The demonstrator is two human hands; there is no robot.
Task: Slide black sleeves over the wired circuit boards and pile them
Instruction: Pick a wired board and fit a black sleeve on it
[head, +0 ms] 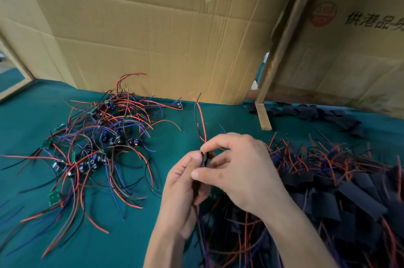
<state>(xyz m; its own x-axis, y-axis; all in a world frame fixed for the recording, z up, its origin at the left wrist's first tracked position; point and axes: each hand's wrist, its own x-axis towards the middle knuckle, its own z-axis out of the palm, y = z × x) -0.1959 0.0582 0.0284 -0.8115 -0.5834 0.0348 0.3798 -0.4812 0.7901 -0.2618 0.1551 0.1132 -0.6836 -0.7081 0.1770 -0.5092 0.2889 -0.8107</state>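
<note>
both hands [218,171] pinch black sleeve [204,159], board seemingly inside

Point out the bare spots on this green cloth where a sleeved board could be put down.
Free: the green cloth between the tangle of bare boards on the left and the two hands; also the near-left strip below that tangle. Crowded: the sleeved pile on the right, and the loose sleeves along the cardboard at the back right.
</note>
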